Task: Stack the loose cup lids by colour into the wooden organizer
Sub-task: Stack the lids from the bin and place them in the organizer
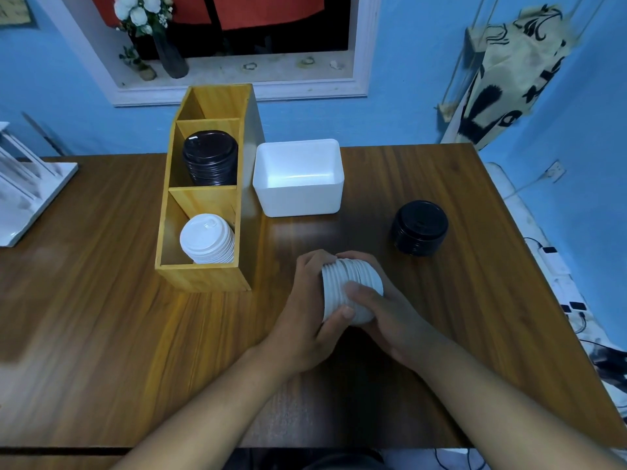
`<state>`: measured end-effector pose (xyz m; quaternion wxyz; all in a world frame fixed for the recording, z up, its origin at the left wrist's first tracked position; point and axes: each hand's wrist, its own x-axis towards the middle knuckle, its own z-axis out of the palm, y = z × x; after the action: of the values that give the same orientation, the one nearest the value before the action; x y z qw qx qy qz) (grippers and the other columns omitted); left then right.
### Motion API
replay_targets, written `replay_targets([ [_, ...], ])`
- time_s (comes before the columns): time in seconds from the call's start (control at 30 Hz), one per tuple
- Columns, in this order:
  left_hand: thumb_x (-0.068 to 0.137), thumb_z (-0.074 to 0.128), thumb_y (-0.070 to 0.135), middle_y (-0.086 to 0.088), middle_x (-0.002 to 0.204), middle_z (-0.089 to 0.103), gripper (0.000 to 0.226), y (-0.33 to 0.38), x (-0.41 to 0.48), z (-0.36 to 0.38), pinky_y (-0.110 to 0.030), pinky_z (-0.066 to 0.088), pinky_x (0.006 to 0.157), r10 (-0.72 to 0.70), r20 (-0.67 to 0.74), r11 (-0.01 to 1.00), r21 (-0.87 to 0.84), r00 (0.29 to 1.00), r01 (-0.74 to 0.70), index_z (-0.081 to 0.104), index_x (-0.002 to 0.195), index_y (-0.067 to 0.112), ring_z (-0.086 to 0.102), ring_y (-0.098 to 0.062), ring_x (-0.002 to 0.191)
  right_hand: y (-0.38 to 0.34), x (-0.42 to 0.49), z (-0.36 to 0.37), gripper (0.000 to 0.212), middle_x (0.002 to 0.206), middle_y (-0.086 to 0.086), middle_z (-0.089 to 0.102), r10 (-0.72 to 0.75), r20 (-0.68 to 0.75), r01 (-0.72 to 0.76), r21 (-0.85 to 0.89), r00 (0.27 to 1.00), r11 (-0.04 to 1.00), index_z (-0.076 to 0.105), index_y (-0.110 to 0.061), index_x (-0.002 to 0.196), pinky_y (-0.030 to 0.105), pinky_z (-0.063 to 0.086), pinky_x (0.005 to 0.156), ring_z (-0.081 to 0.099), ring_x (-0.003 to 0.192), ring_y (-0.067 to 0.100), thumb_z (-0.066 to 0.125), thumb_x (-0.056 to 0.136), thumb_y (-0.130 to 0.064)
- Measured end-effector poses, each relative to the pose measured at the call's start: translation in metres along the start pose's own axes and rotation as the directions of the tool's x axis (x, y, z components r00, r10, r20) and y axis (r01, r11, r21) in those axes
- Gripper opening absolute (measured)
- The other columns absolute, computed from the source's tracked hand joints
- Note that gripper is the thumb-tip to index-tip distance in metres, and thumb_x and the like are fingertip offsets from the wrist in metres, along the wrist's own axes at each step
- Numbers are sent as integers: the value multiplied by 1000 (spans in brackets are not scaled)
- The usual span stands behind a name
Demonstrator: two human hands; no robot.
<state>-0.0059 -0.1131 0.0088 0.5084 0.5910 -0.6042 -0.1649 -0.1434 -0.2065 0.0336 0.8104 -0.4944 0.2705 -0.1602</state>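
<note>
A stack of white lids (339, 283) lies on its side between both hands, just above the table's middle. My left hand (305, 320) wraps its left end and my right hand (383, 310) presses its right end. The wooden organizer (203, 278) stands to the left with three compartments. Its near one holds a white lid stack (207, 238), its middle one a black lid stack (210, 157), and its far one looks empty. Another black lid stack (420, 227) stands loose on the table at the right.
A white plastic bin (298, 201), empty, sits right of the organizer. A white rack (23, 184) stands at the table's left edge. The table's right edge drops off beside cables and a power strip (556, 262).
</note>
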Motion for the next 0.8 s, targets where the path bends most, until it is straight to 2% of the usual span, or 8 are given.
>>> replay_targets([
  [0.1, 100, 50, 62, -6, 133, 40, 65, -4, 5, -5, -37, 57, 83, 39, 71, 998, 39, 997, -42, 35, 138, 12, 52, -24, 118, 3, -3, -1, 62, 133, 18, 53, -24, 17, 23, 76, 1000, 997, 49, -26, 136, 47, 56, 92, 60, 122, 34, 75, 80, -30],
  [0.17, 100, 49, 62, -6, 134, 41, 62, -3, 8, -8, -36, 56, 87, 69, 88, 994, 75, 994, -76, 36, 139, 16, 52, -22, 120, 6, -4, 3, 72, 134, 21, 53, -51, -38, 55, 108, 998, 993, 49, -23, 137, 52, 55, 94, 58, 125, 38, 77, 72, -35],
  [0.27, 104, 42, 59, -10, 135, 44, 64, 1, 8, -3, -31, 52, 95, 64, -5, 992, 110, 998, -63, 40, 138, 5, 52, -21, 121, 11, -4, 15, 77, 131, 17, 55, -128, -202, 142, 56, 971, 988, 49, -19, 135, 56, 54, 98, 58, 124, 33, 76, 66, -41],
  [0.37, 105, 40, 59, -12, 134, 45, 64, 3, 8, 4, -29, 50, 96, 41, -69, 990, 135, 997, -31, 39, 138, 4, 50, -19, 122, 12, -3, 20, 73, 128, 13, 56, -156, -251, 169, 31, 955, 985, 51, -22, 132, 53, 56, 97, 60, 121, 30, 74, 66, -43],
  [0.47, 105, 41, 59, -12, 134, 44, 63, 5, 10, -1, -30, 49, 99, 40, -16, 994, 105, 999, -38, 39, 138, 6, 51, -23, 123, 7, -2, 14, 73, 131, 16, 54, -109, -174, 123, 74, 979, 990, 49, -20, 135, 54, 55, 97, 59, 123, 33, 75, 69, -39],
  [0.6, 104, 47, 45, -6, 127, 47, 49, 9, 15, -16, -34, 49, 94, -19, 70, 1000, -23, 997, 21, 46, 134, 6, 53, -26, 116, 2, -3, 11, 51, 129, 18, 56, -46, -63, 55, 144, 997, 988, 50, -22, 133, 50, 58, 91, 64, 117, 33, 67, 84, -23],
  [0.7, 101, 48, 37, -4, 121, 50, 42, 11, 19, -25, -32, 49, 89, -29, 86, 999, -35, 996, 32, 49, 130, 6, 55, -23, 109, 0, -4, 11, 50, 131, 18, 55, -16, -16, 18, 128, 1000, 992, 47, -24, 134, 50, 57, 90, 63, 119, 33, 63, 87, -22],
  [0.8, 100, 49, 35, -5, 121, 50, 41, 16, 20, -26, -33, 50, 89, -6, 79, 999, -46, 997, 9, 49, 129, 5, 55, -25, 110, -7, -4, 8, 50, 128, 16, 58, 21, 17, -23, 139, 1000, 990, 50, -27, 132, 48, 57, 89, 66, 116, 31, 64, 85, -22],
])
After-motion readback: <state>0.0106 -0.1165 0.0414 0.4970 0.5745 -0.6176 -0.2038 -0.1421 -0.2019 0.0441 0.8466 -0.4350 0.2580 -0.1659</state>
